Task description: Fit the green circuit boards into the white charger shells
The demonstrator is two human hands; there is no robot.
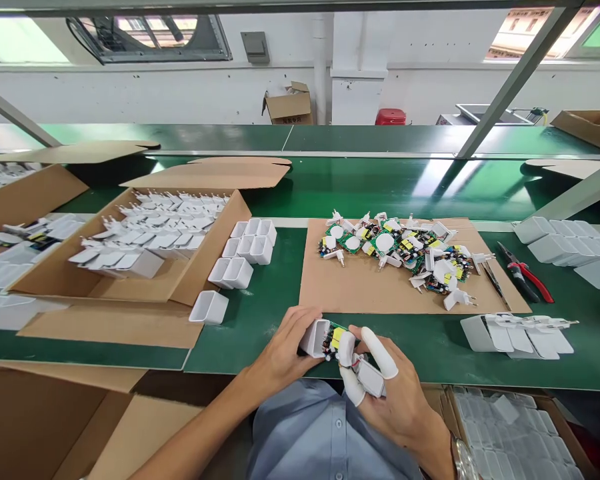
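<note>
My left hand (286, 345) is closed around an open white plastic charger case (314, 339) at the table's front edge. My right hand (400, 390), with white finger cots on the thumb and a finger, pinches a charger circuit board (337, 336) by the white parts joined to it. The board carries yellow and black components, and its left end is at the case's mouth; how far it sits inside I cannot tell. A white plug end piece (371, 377) hangs from the board toward my right palm.
More boards (385, 243) are heaped on a cardboard sheet (325, 287), with tweezers (496, 283) and red-handled pliers (523, 270) to their right. White empty cases (237, 272) stand left. A carton (180, 290) holds plug-ended units. Further units (520, 335) lie right.
</note>
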